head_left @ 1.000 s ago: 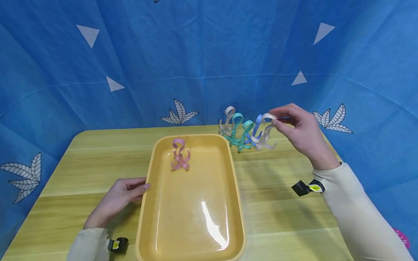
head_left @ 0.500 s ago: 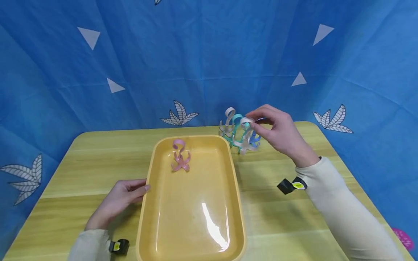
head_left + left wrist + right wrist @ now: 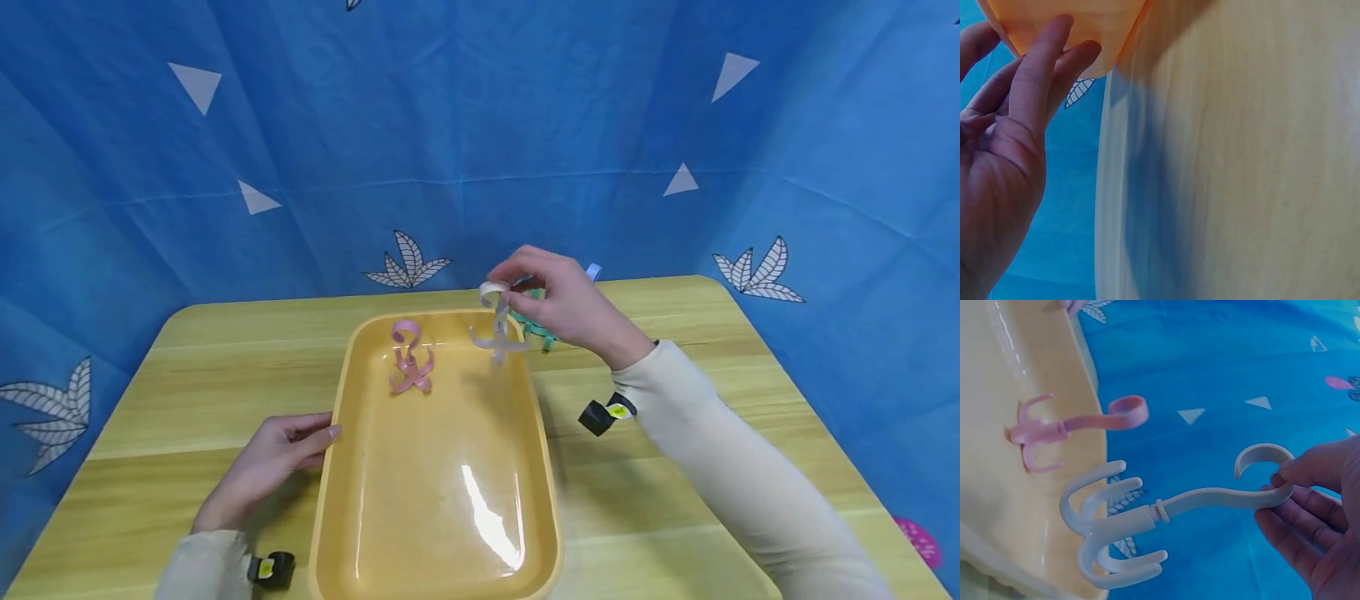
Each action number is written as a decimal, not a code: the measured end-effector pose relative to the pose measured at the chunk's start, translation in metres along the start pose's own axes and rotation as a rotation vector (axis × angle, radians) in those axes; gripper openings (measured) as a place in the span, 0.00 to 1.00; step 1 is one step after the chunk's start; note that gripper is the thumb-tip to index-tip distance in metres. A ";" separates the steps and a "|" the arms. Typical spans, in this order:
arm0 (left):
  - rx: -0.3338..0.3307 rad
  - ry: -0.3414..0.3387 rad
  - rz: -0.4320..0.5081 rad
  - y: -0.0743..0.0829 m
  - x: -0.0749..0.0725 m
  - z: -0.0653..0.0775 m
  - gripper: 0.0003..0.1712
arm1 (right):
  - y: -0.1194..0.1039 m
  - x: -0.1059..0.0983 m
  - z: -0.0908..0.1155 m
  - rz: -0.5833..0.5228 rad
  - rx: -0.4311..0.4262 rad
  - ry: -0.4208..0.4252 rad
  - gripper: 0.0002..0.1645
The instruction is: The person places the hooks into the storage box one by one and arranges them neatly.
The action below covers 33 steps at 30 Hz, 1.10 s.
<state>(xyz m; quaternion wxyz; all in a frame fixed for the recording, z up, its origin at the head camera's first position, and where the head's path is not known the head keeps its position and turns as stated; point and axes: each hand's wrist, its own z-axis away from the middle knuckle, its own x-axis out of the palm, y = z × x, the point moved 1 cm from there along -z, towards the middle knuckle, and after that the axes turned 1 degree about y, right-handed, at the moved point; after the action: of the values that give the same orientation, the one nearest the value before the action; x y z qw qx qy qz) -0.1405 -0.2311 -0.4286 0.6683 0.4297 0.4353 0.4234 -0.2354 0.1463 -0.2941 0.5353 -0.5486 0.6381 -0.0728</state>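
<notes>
My right hand (image 3: 566, 304) pinches a white plastic hanging hook (image 3: 1210, 499) by its round loop, with thumb and fingers. Its several upturned claws hang down over the far right corner of the yellow tray (image 3: 435, 467). Inside the tray, towards the far left, a pink hook (image 3: 411, 367) of the same kind stands upright on its claws. At the tray's left side, my left hand (image 3: 270, 458) holds the rim; in the left wrist view its fingers (image 3: 1038, 81) lie along the outer wall.
Behind the right hand, teal hooks (image 3: 542, 332) and the tip of a blue hook (image 3: 593, 272) show, mostly covered. They stand on the wooden table (image 3: 675, 500) right of the tray. A blue cloth (image 3: 457, 125) rises at the table's back and sides.
My right hand has carried the white hook leftward, from beside the teal and blue hooks to over the tray. The left hand and the pink hook have stayed put.
</notes>
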 end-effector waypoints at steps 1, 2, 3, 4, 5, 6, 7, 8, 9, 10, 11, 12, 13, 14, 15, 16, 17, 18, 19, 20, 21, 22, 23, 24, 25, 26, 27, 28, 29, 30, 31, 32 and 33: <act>-0.001 -0.001 0.004 0.000 0.000 0.000 0.33 | 0.001 0.004 -0.002 -0.001 -0.001 -0.008 0.12; 0.003 -0.007 0.008 0.000 0.000 -0.001 0.33 | 0.002 0.007 -0.004 0.004 0.000 -0.016 0.12; 0.003 -0.010 0.016 0.000 0.001 -0.001 0.33 | 0.003 0.010 -0.006 0.006 0.005 -0.023 0.12; 0.007 -0.015 0.019 -0.001 0.001 -0.001 0.33 | 0.004 0.014 -0.008 0.005 0.014 -0.034 0.12; 0.006 -0.014 0.024 -0.001 0.001 0.000 0.33 | 0.005 0.017 -0.009 0.005 0.024 -0.043 0.12; 0.005 -0.015 0.027 -0.001 0.001 0.000 0.33 | 0.006 0.019 -0.011 0.004 0.035 -0.053 0.12; 0.003 -0.018 0.034 -0.001 0.001 0.000 0.33 | 0.007 0.022 -0.012 0.003 0.048 -0.063 0.12; 0.007 -0.024 0.035 -0.001 0.001 0.000 0.33 | 0.009 0.024 -0.013 0.002 0.061 -0.071 0.13; -0.001 -0.026 0.044 -0.001 0.001 0.000 0.33 | 0.011 0.026 -0.014 0.001 0.071 -0.077 0.13; -0.001 -0.028 0.043 -0.001 0.001 0.000 0.33 | 0.012 0.028 -0.014 -0.002 0.080 -0.083 0.13; -0.005 -0.028 0.046 0.000 0.001 0.000 0.33 | 0.014 0.030 -0.015 -0.004 0.086 -0.085 0.13; -0.010 -0.030 0.054 0.000 0.001 0.000 0.33 | 0.016 0.032 -0.015 -0.002 0.093 -0.088 0.13; -0.007 -0.034 0.056 0.000 0.001 0.000 0.33 | 0.018 0.033 -0.015 0.000 0.102 -0.090 0.13; -0.003 -0.037 0.052 0.001 0.001 0.000 0.33 | 0.021 0.035 -0.015 0.001 0.108 -0.090 0.13; -0.011 -0.034 0.057 0.001 0.001 0.000 0.33 | 0.023 0.037 -0.014 0.002 0.113 -0.091 0.13; -0.011 -0.033 0.054 0.001 0.001 0.001 0.33 | 0.025 0.038 -0.014 0.003 0.117 -0.092 0.13; -0.013 -0.031 0.055 0.002 0.001 0.001 0.33 | 0.027 0.039 -0.014 0.002 0.122 -0.093 0.13; -0.013 -0.032 0.053 0.002 0.001 0.001 0.33 | 0.028 0.040 -0.013 0.001 0.124 -0.093 0.13; -0.016 -0.029 0.050 0.002 0.001 0.001 0.33 | 0.030 0.041 -0.013 0.000 0.124 -0.093 0.13; -0.015 -0.028 0.045 0.002 0.001 0.001 0.33 | 0.031 0.042 -0.013 -0.004 0.123 -0.092 0.13; -0.016 -0.030 0.046 0.002 0.001 0.001 0.33 | 0.032 0.043 -0.012 -0.008 0.122 -0.091 0.14; -0.013 -0.030 0.045 0.002 0.001 0.001 0.33 | 0.032 0.043 -0.012 -0.011 0.121 -0.088 0.14; -0.009 -0.036 0.046 0.002 0.001 0.001 0.34 | 0.033 0.044 -0.012 -0.013 0.120 -0.085 0.14; -0.004 -0.040 0.047 0.002 0.001 0.001 0.34 | 0.033 0.044 -0.011 -0.013 0.120 -0.083 0.14; -0.005 -0.043 0.052 0.002 0.001 0.001 0.34 | 0.033 0.045 -0.011 -0.011 0.121 -0.082 0.13; -0.003 -0.049 0.057 0.002 0.001 0.001 0.34 | 0.033 0.045 -0.010 -0.010 0.123 -0.080 0.13; -0.005 -0.055 0.068 0.001 0.000 0.001 0.34 | 0.034 0.045 -0.010 -0.005 0.125 -0.080 0.13; -0.008 -0.061 0.077 0.001 0.000 0.001 0.34 | 0.034 0.046 -0.009 -0.001 0.127 -0.081 0.12; -0.007 -0.070 0.086 0.000 0.000 0.001 0.34 | 0.035 0.046 -0.009 0.001 0.132 -0.083 0.12; -0.007 -0.077 0.093 0.000 0.000 0.001 0.34 | 0.036 0.047 -0.008 0.002 0.135 -0.084 0.12; -0.007 -0.085 0.101 -0.001 0.000 0.001 0.34 | 0.037 0.047 -0.007 0.001 0.136 -0.085 0.11; -0.006 -0.092 0.108 -0.002 0.000 0.000 0.34 | 0.038 0.047 -0.007 0.000 0.135 -0.086 0.11; -0.003 -0.099 0.111 -0.002 0.000 0.000 0.34 | 0.039 0.048 -0.006 -0.003 0.132 -0.087 0.11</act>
<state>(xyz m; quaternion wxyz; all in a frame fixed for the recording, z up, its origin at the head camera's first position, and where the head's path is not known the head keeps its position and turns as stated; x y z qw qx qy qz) -0.1398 -0.2322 -0.4306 0.6652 0.4724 0.3765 0.4388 -0.2562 0.1212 -0.3467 0.5974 -0.5157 0.6073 -0.0915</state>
